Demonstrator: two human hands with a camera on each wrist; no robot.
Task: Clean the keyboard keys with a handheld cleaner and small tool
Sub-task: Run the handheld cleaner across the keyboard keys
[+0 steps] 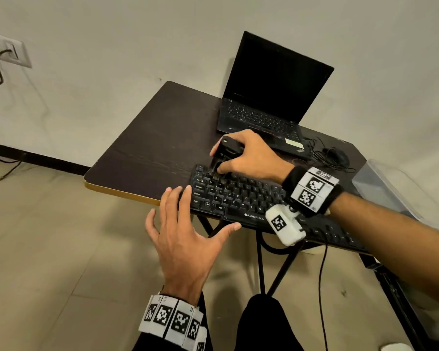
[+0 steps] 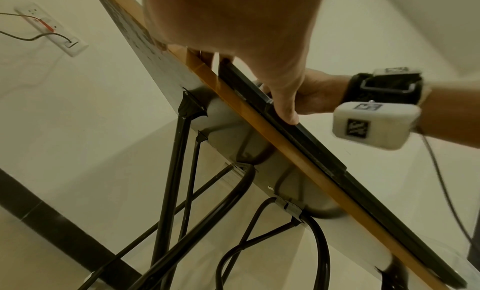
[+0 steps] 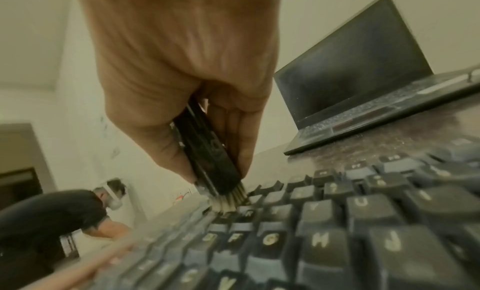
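A black keyboard (image 1: pixel 241 196) lies along the near edge of the dark table (image 1: pixel 152 148). My right hand (image 1: pixel 246 153) grips a black handheld cleaner (image 1: pixel 226 150) upright over the keyboard's top-left keys. In the right wrist view the cleaner (image 3: pixel 207 150) ends in a pale bristle tip (image 3: pixel 230 200) that touches the keys (image 3: pixel 337 222). My left hand (image 1: pixel 185 234) is spread open at the keyboard's left end, fingertips on its edge and thumb along the front rim. In the left wrist view the thumb (image 2: pixel 285 105) rests on the keyboard's front edge (image 2: pixel 311 142).
An open black laptop (image 1: pixel 269 97) stands behind the keyboard. A black mouse (image 1: pixel 337 155) with a tangled cable lies to the right, beside a clear plastic box (image 1: pixel 390 196). A wall socket (image 1: pixel 8 51) with a cable is at far left. The table's black legs (image 2: pixel 176 191) stand underneath.
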